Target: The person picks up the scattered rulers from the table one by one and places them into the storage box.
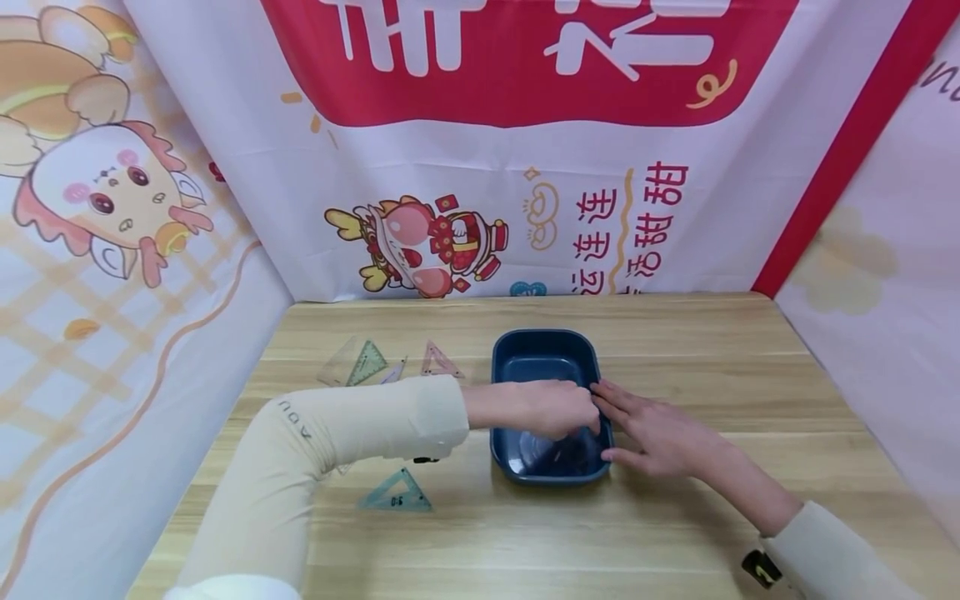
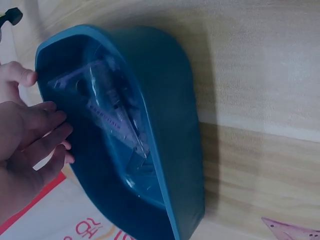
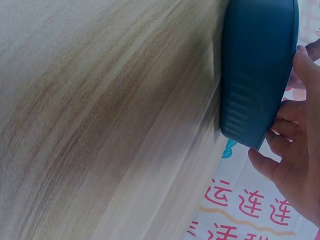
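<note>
A dark blue plastic bin [image 1: 555, 481] stands upright on the wooden table. My left hand [image 1: 558, 408] reaches over it near the right wall. In the left wrist view its fingers [image 2: 50, 137] are loosely bent, with nothing seen in them. Inside the bin lie a purple see-through drawing piece [image 2: 112, 120] and a thin pointed object [image 2: 125, 110]; their exact kinds are unclear. My right hand [image 1: 656, 437] rests its outstretched fingers on the bin's right rim, as the right wrist view shows against the outer wall [image 3: 252, 75].
Left of the bin lie a green set square [image 1: 367, 363], a pink one [image 1: 438, 362], a blue one [image 1: 397, 497] and a clear piece [image 1: 337, 362]. A purple piece [image 1: 393, 372] is partly hidden by my left sleeve. Printed cloth [image 1: 465, 167] hangs behind the table.
</note>
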### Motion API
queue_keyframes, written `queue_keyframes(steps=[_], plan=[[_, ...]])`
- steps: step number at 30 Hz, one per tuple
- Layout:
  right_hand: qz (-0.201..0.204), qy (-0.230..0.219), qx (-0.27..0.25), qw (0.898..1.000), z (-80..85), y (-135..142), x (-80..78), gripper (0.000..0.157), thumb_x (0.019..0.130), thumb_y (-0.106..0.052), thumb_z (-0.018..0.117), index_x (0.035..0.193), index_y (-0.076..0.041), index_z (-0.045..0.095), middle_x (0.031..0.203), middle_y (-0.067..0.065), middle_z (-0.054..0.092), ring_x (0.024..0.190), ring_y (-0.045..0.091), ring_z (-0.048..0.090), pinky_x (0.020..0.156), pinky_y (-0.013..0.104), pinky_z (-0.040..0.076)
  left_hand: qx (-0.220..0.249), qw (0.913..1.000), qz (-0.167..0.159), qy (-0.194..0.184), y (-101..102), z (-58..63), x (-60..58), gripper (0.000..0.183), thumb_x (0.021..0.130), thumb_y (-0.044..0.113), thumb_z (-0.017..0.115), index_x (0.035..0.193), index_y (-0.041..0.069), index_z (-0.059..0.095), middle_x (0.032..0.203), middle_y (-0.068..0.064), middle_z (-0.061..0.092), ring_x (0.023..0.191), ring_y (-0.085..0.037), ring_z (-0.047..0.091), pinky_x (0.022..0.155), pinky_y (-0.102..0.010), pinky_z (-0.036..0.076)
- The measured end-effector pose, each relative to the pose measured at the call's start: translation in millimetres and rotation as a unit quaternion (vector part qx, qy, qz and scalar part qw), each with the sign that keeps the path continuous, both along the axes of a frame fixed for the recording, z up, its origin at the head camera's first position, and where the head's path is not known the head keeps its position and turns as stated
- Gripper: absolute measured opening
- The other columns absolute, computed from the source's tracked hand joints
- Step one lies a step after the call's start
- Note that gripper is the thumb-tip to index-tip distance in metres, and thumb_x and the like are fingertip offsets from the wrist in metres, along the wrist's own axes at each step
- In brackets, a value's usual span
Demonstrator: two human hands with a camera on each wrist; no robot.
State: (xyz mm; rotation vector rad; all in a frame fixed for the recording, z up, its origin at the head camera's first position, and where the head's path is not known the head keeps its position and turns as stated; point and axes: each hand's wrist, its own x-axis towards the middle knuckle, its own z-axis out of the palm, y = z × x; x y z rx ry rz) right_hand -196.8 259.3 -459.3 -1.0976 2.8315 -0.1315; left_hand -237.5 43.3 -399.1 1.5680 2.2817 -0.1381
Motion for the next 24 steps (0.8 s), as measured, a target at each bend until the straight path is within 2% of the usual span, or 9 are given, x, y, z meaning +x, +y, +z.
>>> queue_keyframes(steps=[8, 11, 15, 20, 24], plan=[[0.001, 0.007, -0.007, 1.000, 0.5, -1, 0.5, 0.082, 0.095, -0.058, 0.056, 0.154, -0.006, 0.034, 0.165, 0.013, 0.025, 0.149, 0.031, 0.033, 0.110, 0.053, 0.044, 0.056, 0.9983, 0.011, -0.007, -17, 8.5, -2.4, 0.033, 0.101, 0.010, 0.054, 0.132, 0.013, 0.065, 0.132, -0.001, 0.067, 0.089, -0.005, 0.067, 0.079, -0.011, 0.054], [0.003, 0.010, -0.006, 1.000, 0.1, -2, 0.2, 0.081, 0.095, -0.058, 0.055, 0.154, -0.006, 0.035, 0.165, 0.013, 0.025, 0.150, 0.031, 0.032, 0.110, 0.053, 0.044, 0.070, 0.9974, 0.016, -0.005, -26, 14.9, -2.2, 0.033, 0.101, 0.011, 0.054, 0.132, 0.013, 0.065, 0.130, -0.001, 0.068, 0.094, -0.005, 0.067, 0.082, -0.012, 0.054], [0.004, 0.011, -0.002, 1.000, 0.4, -2, 0.2, 0.081, 0.095, -0.059, 0.055, 0.153, -0.006, 0.037, 0.165, 0.013, 0.025, 0.150, 0.032, 0.030, 0.110, 0.054, 0.043, 0.076, 0.9966, 0.032, 0.005, -38, 26.3, -0.8, 0.033, 0.101, 0.010, 0.055, 0.133, 0.013, 0.064, 0.128, -0.002, 0.069, 0.105, -0.007, 0.066, 0.094, -0.017, 0.053], [0.006, 0.013, -0.001, 1.000, 1.1, -3, 0.4, 0.081, 0.095, -0.059, 0.055, 0.152, -0.005, 0.039, 0.164, 0.014, 0.026, 0.150, 0.032, 0.031, 0.110, 0.053, 0.044, 0.080, 0.9951, 0.058, 0.013, -52, 37.4, 1.6, 0.033, 0.100, 0.011, 0.055, 0.132, 0.011, 0.064, 0.130, -0.003, 0.068, 0.106, -0.010, 0.066, 0.094, -0.021, 0.054], [0.006, 0.012, 0.000, 1.000, 1.4, -4, 0.2, 0.081, 0.095, -0.061, 0.053, 0.152, -0.006, 0.039, 0.164, 0.013, 0.026, 0.150, 0.032, 0.030, 0.109, 0.054, 0.044, 0.087, 0.9942, 0.062, 0.015, -63, 44.1, 4.5, 0.032, 0.100, 0.012, 0.056, 0.130, 0.011, 0.065, 0.128, -0.004, 0.069, 0.106, -0.011, 0.066, 0.094, -0.022, 0.055]])
